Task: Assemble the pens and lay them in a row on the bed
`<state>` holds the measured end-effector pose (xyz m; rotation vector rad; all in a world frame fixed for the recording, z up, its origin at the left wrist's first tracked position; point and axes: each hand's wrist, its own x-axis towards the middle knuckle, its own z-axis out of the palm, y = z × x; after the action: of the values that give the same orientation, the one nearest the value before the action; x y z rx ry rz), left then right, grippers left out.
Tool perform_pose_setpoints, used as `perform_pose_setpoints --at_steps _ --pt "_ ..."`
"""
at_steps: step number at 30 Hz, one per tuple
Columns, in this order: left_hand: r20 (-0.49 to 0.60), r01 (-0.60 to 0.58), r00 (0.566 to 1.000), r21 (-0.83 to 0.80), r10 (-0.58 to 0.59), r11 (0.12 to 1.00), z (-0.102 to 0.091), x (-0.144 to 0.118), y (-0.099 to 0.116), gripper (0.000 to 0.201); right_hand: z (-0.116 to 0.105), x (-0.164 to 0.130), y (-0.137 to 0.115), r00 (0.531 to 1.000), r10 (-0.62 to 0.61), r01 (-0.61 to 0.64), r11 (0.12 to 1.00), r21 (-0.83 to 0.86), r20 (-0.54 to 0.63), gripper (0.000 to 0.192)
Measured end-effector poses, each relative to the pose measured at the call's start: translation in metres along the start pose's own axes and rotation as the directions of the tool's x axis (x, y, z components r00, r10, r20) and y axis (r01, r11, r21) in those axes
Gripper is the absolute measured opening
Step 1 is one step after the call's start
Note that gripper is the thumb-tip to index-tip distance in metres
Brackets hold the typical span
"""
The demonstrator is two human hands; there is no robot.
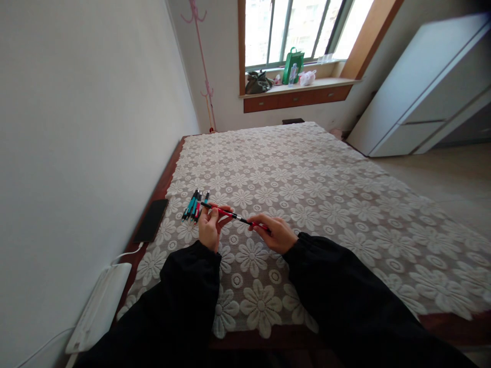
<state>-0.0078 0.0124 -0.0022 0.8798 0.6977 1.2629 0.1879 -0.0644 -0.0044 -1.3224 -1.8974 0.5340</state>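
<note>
I saw left hand (pixel 209 228) and right hand (pixel 274 233) both pinched on red pen (pixel 230 214), held over lace cover (pixel 326 204) (floral); spare pens (pixel 194 205) beside; phone (pixel 151 220) by wall; window (pixel 303 30) beyond.

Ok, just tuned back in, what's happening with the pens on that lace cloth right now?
A person in black sleeves holds one red pen between both hands above the flower-patterned lace cloth. The left hand grips it near one end, the right hand pinches the other end. Just beyond the left hand, a small bunch of teal and red pens lies on the cloth. A dark phone rests at the cloth's left edge, near the wall.
</note>
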Motion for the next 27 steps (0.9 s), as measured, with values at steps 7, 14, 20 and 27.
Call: perform_pose_setpoints --at_steps 7,14,20,27 --pt "0.035 0.030 0.999 -0.013 -0.029 0.999 -0.002 0.001 -0.002 0.033 0.002 -0.001 0.006 1.000 0.006 -0.006 1.000 0.001 -0.003 0.024" --pt "-0.010 -0.026 1.000 0.013 0.026 1.000 0.001 -0.001 0.000 0.030 0.001 0.002 0.004 0.999 0.041 -0.040 0.997 -0.071 0.013 0.028" --pt "-0.075 -0.062 0.995 0.032 0.064 0.998 -0.002 0.000 -0.002 0.024 -0.014 0.007 0.024 0.988 0.121 -0.148 0.904 -0.402 -0.092 0.021" --pt "-0.083 -0.030 0.996 0.066 0.035 0.997 -0.002 0.002 -0.006 0.022 -0.054 0.018 0.068 0.958 0.214 -0.287 0.728 -0.622 -0.191 0.021"
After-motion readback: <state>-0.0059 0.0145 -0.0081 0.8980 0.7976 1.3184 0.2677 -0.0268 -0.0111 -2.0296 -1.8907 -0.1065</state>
